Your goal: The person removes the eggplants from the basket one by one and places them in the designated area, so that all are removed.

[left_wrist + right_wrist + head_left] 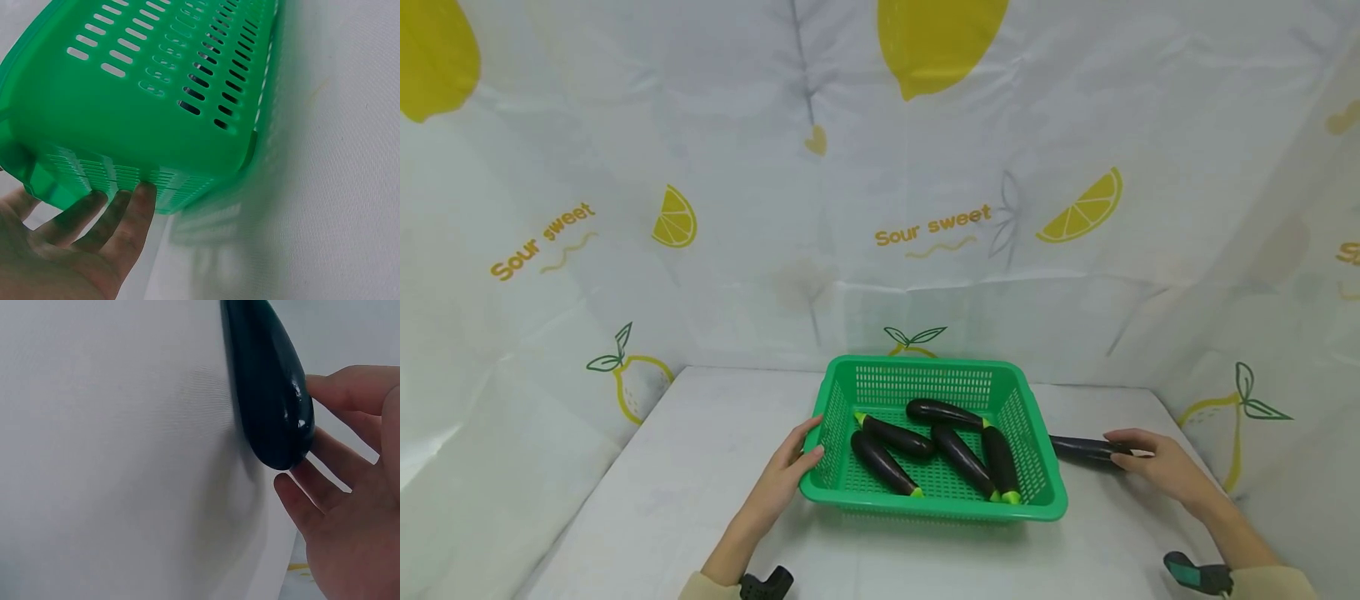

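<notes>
A green plastic basket [928,503] with slotted walls stands on the white table. Several dark purple eggplants [961,460] with green stem ends lie spread over its floor. My left hand [782,473] holds the basket's left side, its fingers [139,215] against the outer wall in the left wrist view. To the right of the basket lies another eggplant [1078,450], its far end hidden behind the basket's rim. My right hand [1172,475] grips the rounded near end of this eggplant [269,387], with thumb and fingers on either side of it.
White cloth covers the table [647,500]. Behind and at both sides hangs a white curtain [760,250] printed with lemons and lettering, close to the table's back edge. A dark strap device [766,583] sits on the left wrist, another [1198,575] on the right.
</notes>
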The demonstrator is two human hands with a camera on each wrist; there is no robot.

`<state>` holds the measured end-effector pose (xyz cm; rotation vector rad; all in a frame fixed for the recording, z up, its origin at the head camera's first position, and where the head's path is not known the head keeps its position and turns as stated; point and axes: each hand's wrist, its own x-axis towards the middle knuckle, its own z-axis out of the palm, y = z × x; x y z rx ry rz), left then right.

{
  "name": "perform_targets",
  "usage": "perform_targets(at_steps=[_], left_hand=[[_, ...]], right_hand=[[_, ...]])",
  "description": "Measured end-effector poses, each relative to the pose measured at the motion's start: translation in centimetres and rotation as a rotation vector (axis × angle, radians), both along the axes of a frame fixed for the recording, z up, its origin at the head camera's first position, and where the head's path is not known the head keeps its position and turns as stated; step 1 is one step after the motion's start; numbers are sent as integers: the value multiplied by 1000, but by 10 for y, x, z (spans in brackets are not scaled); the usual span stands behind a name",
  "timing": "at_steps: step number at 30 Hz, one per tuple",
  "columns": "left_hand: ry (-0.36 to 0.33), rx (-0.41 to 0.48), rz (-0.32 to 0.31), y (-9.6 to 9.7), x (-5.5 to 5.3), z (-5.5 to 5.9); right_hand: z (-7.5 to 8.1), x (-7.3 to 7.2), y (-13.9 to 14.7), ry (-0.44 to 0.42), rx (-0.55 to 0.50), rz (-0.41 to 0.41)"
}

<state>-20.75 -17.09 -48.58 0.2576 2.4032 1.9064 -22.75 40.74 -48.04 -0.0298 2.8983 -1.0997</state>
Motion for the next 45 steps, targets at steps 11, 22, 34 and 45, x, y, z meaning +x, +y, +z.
perform_targets(at_steps=[11, 22, 34, 45], left_hand=[[2, -3, 3, -1, 0, -1], [0, 3, 6, -1, -1, -1], [-7, 10, -1, 1, 1, 0], [-7, 11, -1, 1, -1, 0]], right_hand=[[22, 9, -8, 130, 32, 60], [52, 11, -29, 133, 2, 87], [84, 17, -60, 211, -56, 146], [113, 29, -97, 268, -83, 131]])
